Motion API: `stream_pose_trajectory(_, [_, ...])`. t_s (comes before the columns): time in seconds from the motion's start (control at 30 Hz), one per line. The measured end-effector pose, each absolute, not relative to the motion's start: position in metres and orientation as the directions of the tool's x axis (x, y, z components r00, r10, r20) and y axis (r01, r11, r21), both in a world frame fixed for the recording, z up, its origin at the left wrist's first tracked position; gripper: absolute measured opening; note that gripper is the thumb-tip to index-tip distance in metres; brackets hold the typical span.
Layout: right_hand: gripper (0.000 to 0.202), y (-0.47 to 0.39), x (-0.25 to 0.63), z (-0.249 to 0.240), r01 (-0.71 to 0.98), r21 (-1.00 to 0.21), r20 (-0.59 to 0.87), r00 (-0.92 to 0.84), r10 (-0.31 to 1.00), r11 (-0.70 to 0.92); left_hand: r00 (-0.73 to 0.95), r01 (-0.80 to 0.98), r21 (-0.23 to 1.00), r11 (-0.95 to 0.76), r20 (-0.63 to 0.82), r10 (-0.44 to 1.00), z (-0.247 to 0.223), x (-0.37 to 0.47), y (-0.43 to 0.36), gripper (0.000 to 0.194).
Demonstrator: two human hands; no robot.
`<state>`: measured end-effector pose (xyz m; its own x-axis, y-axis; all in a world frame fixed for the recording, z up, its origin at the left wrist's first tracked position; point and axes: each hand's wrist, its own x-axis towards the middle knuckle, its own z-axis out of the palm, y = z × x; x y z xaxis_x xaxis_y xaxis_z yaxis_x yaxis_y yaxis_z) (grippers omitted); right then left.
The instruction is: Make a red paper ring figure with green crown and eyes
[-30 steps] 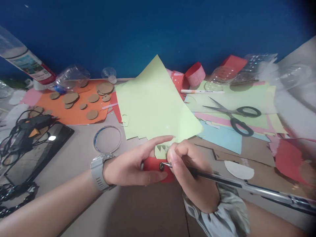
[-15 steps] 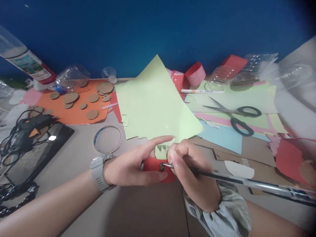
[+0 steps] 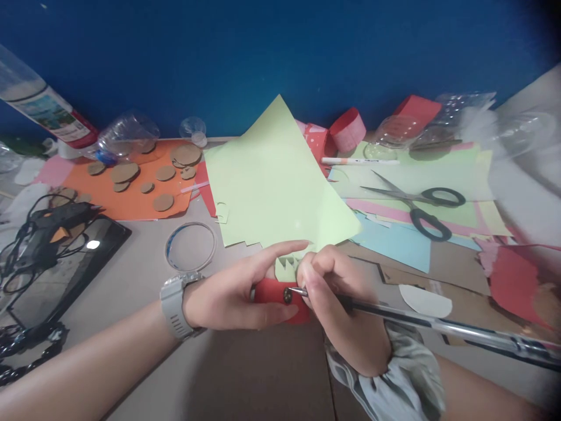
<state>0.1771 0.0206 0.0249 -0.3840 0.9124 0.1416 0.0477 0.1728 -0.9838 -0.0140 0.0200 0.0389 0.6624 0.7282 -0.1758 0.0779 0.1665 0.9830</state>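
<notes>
A small red paper piece (image 3: 268, 290) lies under my hands, with a dark round drawn mark on it. Out of its top edge rises a pale green paper strip (image 3: 286, 271) cut into points. My left hand (image 3: 245, 292), wearing a grey watch (image 3: 176, 304), holds the red piece from the left, thumb along its front. A pen (image 3: 407, 314) is pinched in my right hand (image 3: 335, 292), its tip at the dark mark. Behind both hands lies a large light green sheet (image 3: 276, 175).
Scissors (image 3: 412, 202) lie on coloured paper at the right, near a white marker (image 3: 359, 161). A tape roll (image 3: 190, 247) sits left of my hands. Cardboard discs (image 3: 125, 172) rest on an orange sheet (image 3: 96, 202). A phone (image 3: 74, 263) with cables is at far left.
The pen tip has shifted very slightly at the dark mark. Both hands and the red piece stay almost in place.
</notes>
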Motion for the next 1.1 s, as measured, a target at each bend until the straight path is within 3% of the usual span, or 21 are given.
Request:
stream_pose_trajectory(0.4, [0.033,0.0199,0.1764,0.0261,0.087,-0.986,0.102,-0.370,0.924,0.144,0.693,0.078,0.985,0.152,-0.163,0.703,0.0383,-0.0156,0.0221,0.074])
stream_pose_trajectory(1.1, [0.029,0.0207,0.1758,0.0249,0.046,-0.981,0.155,-0.403,0.902,0.189,0.689,0.036,0.986,0.161,-0.141,0.711,0.0373,-0.0142,0.0209,0.075])
